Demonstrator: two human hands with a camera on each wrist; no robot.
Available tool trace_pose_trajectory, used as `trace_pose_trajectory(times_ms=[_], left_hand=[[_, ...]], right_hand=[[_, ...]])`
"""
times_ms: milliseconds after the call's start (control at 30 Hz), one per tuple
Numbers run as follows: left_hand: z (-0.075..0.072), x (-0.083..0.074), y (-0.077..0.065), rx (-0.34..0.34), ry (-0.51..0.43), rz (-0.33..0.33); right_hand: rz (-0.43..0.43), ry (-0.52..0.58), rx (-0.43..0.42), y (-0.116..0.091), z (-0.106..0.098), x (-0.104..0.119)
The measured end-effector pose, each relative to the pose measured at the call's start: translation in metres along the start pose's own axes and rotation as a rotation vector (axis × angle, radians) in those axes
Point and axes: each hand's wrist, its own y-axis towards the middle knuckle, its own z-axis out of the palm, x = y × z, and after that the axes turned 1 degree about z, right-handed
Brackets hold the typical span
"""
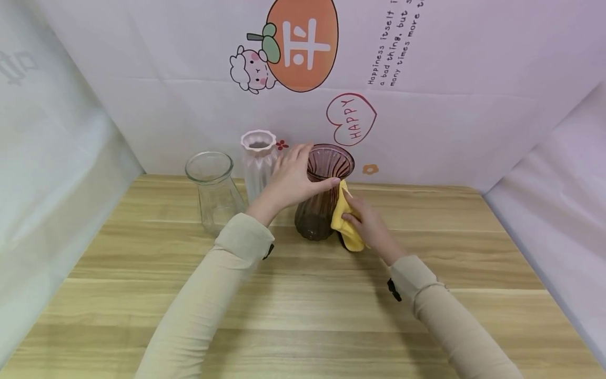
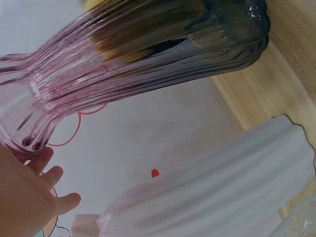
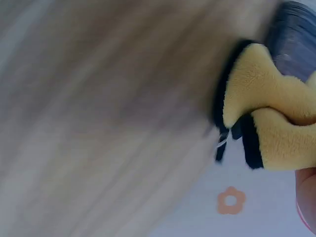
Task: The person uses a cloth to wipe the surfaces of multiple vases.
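A ribbed purple glass vase (image 1: 316, 213), darker toward its base, stands upright on the table. My left hand (image 1: 294, 179) holds it by the flared rim, the thumb across the front and the fingers at the left side. In the left wrist view, fingertips (image 2: 42, 159) touch the vase rim (image 2: 29, 140). My right hand (image 1: 371, 223) grips a folded yellow cloth (image 1: 349, 231) and presses it to the vase's right side. Dark edging borders the cloth (image 3: 271, 94) in the right wrist view, where most of that hand is out of frame.
Left of the purple vase stand a white fluted vase (image 1: 257, 171), partly behind my left hand, and a clear glass vase (image 1: 215, 202). A printed white backdrop (image 1: 440, 137) rises behind the wooden table (image 1: 303, 326).
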Motion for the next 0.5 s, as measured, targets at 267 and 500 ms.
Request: trace_pose_trajectory(times_ms=[267,500], left_hand=[[0.0,-0.002,-0.003,-0.031,0.029,-0.007],[-0.007,0.0,-0.003,0.027,0.061,0.021]], right_hand=[[0.019,-0.058,0.037,-0.008,0.008,-0.012],[-0.085,0.026,-0.159,0.0,0.0,0.002]])
